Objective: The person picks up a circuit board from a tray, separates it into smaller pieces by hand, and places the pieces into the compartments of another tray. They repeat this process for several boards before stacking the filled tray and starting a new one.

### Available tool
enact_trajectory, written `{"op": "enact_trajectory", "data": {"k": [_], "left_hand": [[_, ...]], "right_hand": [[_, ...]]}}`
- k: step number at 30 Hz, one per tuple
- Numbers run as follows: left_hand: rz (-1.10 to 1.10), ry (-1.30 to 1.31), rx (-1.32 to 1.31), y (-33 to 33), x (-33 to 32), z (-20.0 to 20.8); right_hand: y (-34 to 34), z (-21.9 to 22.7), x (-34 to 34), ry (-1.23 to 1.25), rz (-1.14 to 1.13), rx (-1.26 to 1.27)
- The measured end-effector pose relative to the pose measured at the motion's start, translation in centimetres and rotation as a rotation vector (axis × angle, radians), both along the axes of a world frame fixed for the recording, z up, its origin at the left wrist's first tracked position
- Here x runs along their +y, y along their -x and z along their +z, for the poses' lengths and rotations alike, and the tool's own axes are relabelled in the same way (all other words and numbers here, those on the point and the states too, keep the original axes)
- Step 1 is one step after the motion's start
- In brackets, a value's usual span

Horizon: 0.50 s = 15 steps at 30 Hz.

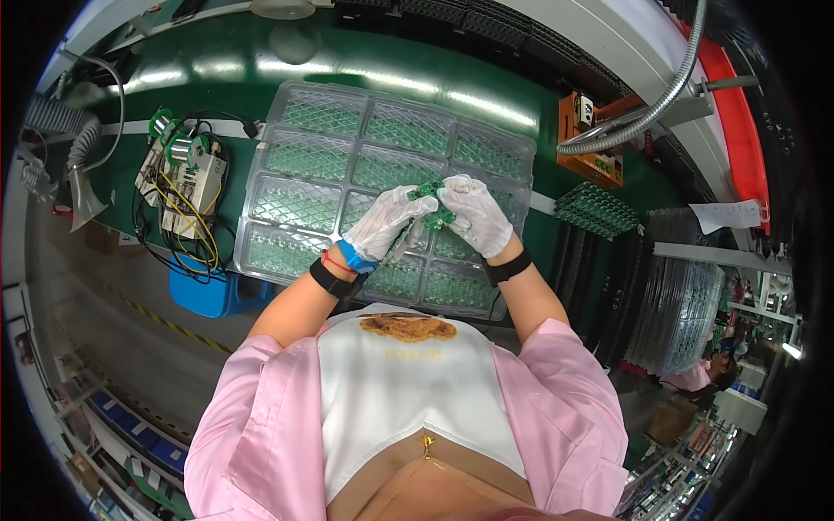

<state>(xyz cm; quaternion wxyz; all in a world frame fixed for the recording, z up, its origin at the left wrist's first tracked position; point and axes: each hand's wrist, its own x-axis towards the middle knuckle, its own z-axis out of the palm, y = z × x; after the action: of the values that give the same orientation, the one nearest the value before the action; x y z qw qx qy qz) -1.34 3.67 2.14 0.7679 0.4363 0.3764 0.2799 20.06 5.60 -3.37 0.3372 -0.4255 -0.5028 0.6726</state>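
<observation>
- Left hand in a white fabric glove [380, 224] and right hand in a white fabric glove [479, 217] meet, fingers closed on a small green circuit-board piece [440, 215]; whether it is one part or several, I cannot tell.
- The piece sits between the fingertips; its visible part slants from the far side down toward the person and slightly right. Fingers cover too much to tell its full long axis or which end is front.
- Below the grip and around it: a clear plastic tray with rectangular compartments [354, 156], filled with green boards.
- Nearer the person than the grip: a white shirt [413, 382] with a brown print and faint yellow lettering.
- Left of the grip: a pale boxy device with yellow wire [204, 189].
- Right of the grip: a green lattice of boards [596, 210], then a tall black stack [612, 282] bearing pale lettering.
- Farther right: a white paper sheet [726, 215], its marks unreadable.
</observation>
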Motion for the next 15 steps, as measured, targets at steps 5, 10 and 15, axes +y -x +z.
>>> {"op": "enact_trajectory", "data": {"k": [5,10,15], "left_hand": [[0.259,0.111,-0.052,0.3,-0.2,-3.9],[0.474,0.155,-0.237,-0.2,0.8,-8.2],[0.474,0.116,-0.142,0.2,0.4,-9.1]], "right_hand": [[-0.3,2.3,3.6,0.221,-0.069,0.294],[-5.5,-10.2,12.0,-0.606,-0.204,-1.255],[-2.9,-11.6,12.9,-0.606,-0.114,-1.539]]}}
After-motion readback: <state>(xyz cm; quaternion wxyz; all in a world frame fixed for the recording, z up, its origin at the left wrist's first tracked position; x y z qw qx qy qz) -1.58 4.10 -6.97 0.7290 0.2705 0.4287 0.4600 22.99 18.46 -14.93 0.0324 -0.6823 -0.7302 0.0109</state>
